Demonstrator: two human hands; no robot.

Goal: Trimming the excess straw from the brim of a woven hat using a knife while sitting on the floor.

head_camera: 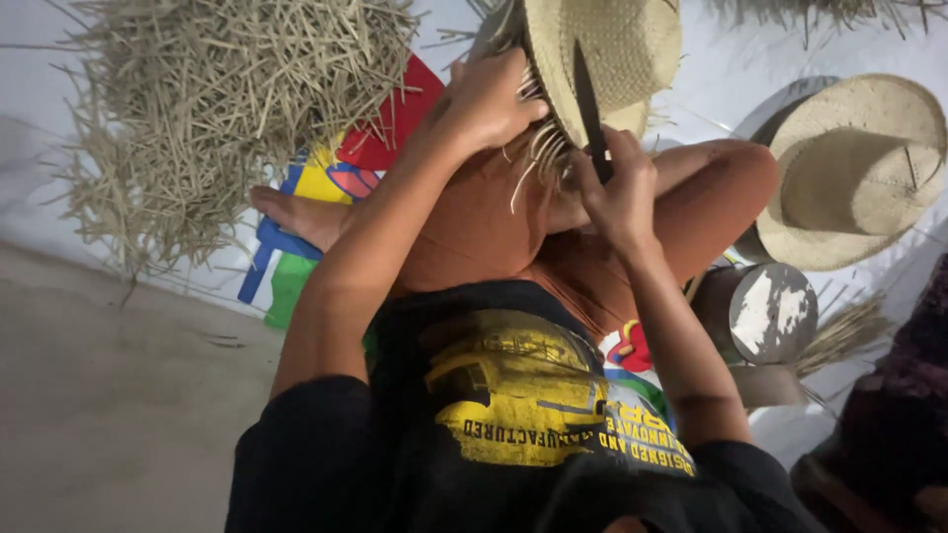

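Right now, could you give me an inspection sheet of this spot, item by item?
Surface: pale floor, a bright multicoloured mat under the person.
Job's things: unfinished straw hat with loose strands at its rim; dark knife.
Clutter: heap of straw strips; finished straw hat; round tin.
Hands: left hand grips the hat's rim; right hand holds the knife, blade up against the hat.
Cables: nothing seen.
Surroundings: dark cloth at right edge.

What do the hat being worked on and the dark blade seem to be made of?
The hat looks like woven pale straw or palm fibre, matte; loose strands hang from its edge. The blade, held in the right hand, appears dark, dull metal, though it is too dim to be sure.
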